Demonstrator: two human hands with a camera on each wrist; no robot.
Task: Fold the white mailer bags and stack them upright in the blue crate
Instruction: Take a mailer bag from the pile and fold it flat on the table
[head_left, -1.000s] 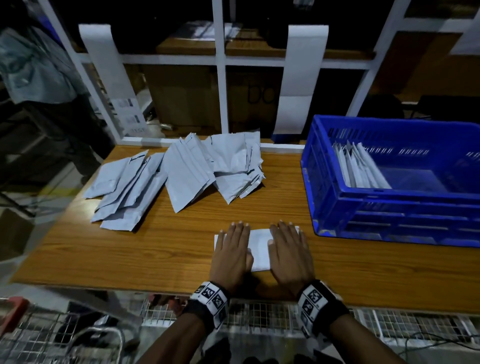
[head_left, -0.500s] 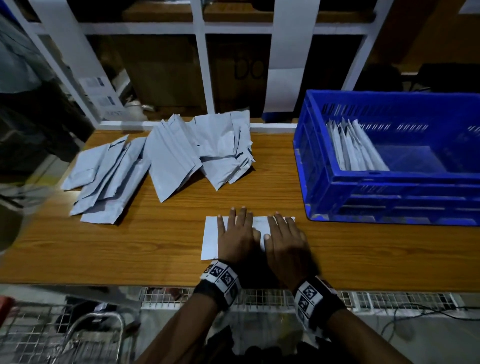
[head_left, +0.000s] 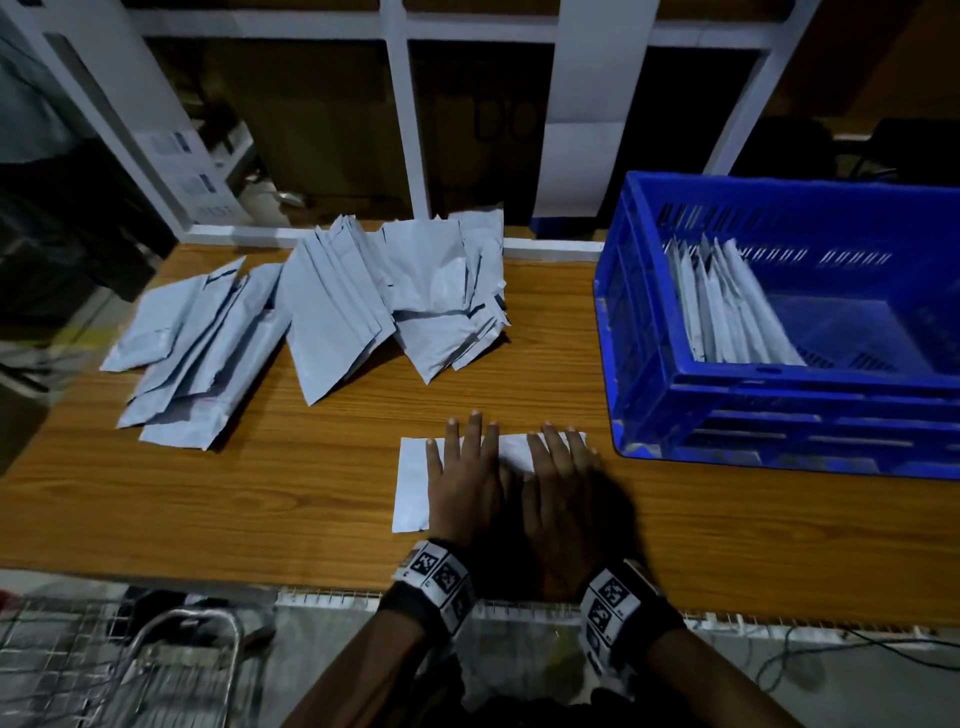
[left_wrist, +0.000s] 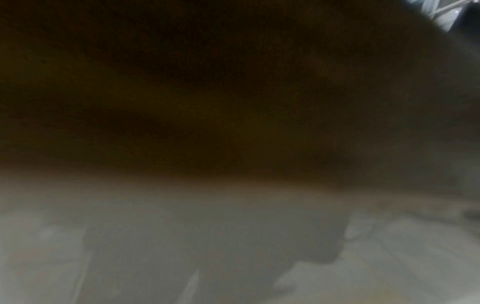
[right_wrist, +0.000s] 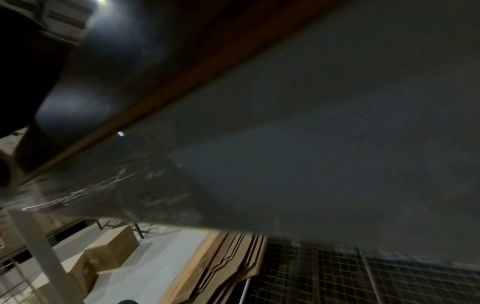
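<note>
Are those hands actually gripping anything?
No. Both the left hand and right hand press flat, fingers straight, on the folded mailer bag.

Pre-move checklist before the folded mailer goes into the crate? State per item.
1. Left hand flat on the folded mailer: ok.
2. Right hand flat on it, fingers straight: ok.
3. Crease fully set: cannot tell, hands cover it.
4. Free room in the blue crate, right of the upright folded row: ok.
5. Unfolded mailers lie apart from the folded one: ok.
6. Wrist views usable: not ok, dark and blurred.
</note>
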